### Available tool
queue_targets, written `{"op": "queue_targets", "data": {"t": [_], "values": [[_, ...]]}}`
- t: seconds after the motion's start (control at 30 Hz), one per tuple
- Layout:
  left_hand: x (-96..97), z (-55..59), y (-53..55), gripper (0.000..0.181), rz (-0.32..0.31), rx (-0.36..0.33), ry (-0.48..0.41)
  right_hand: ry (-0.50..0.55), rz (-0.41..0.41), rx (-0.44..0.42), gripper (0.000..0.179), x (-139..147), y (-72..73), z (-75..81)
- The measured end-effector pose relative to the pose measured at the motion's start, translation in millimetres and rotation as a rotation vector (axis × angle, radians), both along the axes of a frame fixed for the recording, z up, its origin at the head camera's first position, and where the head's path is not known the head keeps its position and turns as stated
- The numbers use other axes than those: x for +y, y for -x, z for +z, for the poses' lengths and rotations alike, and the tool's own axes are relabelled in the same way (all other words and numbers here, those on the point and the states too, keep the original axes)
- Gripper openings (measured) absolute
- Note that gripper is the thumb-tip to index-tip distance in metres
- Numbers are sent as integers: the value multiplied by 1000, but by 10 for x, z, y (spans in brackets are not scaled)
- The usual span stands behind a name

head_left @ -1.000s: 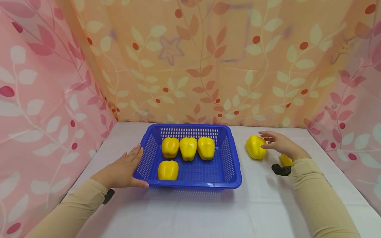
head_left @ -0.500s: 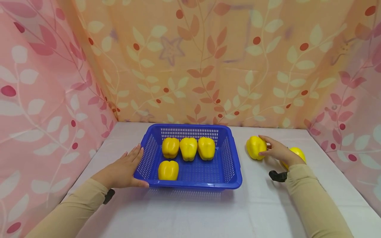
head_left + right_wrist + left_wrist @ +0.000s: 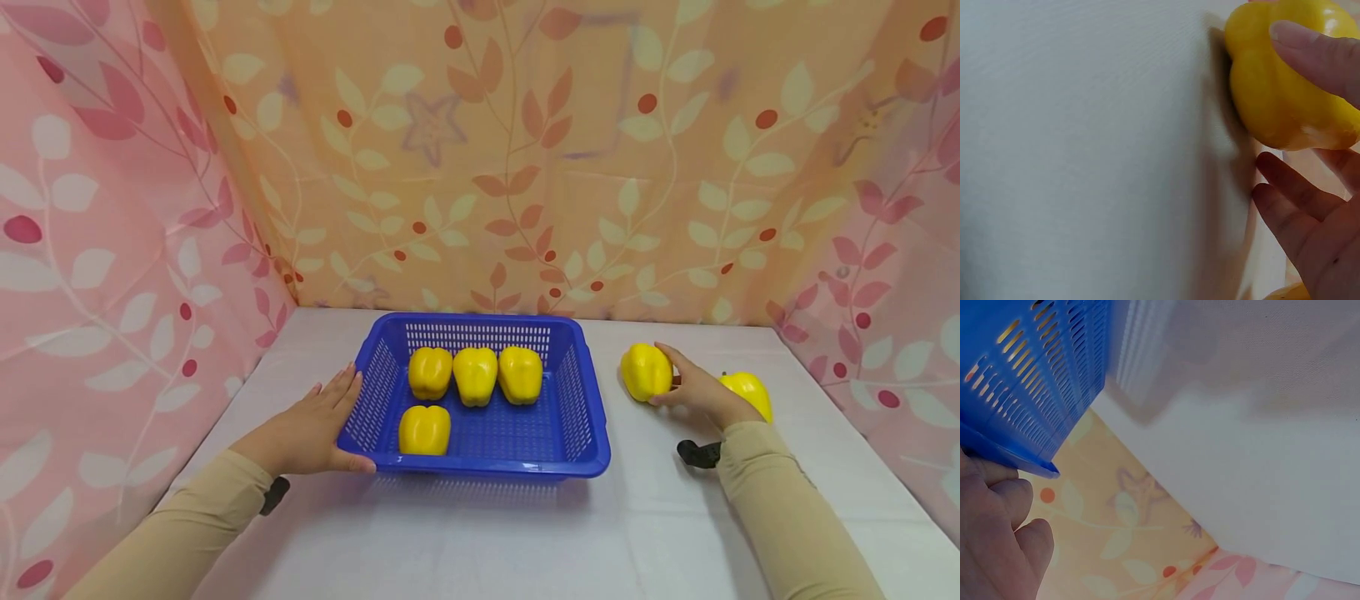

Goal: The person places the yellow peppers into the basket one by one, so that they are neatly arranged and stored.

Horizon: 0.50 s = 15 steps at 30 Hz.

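On the table at the right, a yellow bell pepper (image 3: 646,372) lies with my right hand (image 3: 701,390) gripping its right side. The right wrist view shows the thumb (image 3: 1316,53) across the pepper's face and the other fingers beyond it, two of them spread apart from it. My left hand (image 3: 311,429) rests along the left rim of a blue plastic basket (image 3: 480,467), fingers fairly straight and thumb at the front rim. In the left wrist view its fingers (image 3: 1013,500) touch the rim. Inside the basket sit several yellow bell peppers (image 3: 475,375), three in a back row and one in front.
Another yellow bell pepper (image 3: 750,393) lies behind my right wrist, partly hidden by it. A white cloth covers the table (image 3: 480,542). Patterned curtains (image 3: 525,167) rise along the back and both sides.
My right hand has come down and left onto the bell pepper and closed its thumb and fingers on it. More of the other loose pepper shows now. The left hand and basket stay put.
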<state>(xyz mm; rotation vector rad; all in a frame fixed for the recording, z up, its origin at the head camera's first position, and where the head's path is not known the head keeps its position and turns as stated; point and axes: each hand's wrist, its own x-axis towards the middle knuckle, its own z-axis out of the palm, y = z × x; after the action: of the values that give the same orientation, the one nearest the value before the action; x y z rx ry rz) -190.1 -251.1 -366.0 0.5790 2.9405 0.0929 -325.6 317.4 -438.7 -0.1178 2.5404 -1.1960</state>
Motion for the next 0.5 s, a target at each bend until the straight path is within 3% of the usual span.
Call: {"op": "queue_targets", "data": {"t": [0.5], "values": [[11,14,-10,124,2,0,-6,-62,17,97,113,-25,28,-59]]}}
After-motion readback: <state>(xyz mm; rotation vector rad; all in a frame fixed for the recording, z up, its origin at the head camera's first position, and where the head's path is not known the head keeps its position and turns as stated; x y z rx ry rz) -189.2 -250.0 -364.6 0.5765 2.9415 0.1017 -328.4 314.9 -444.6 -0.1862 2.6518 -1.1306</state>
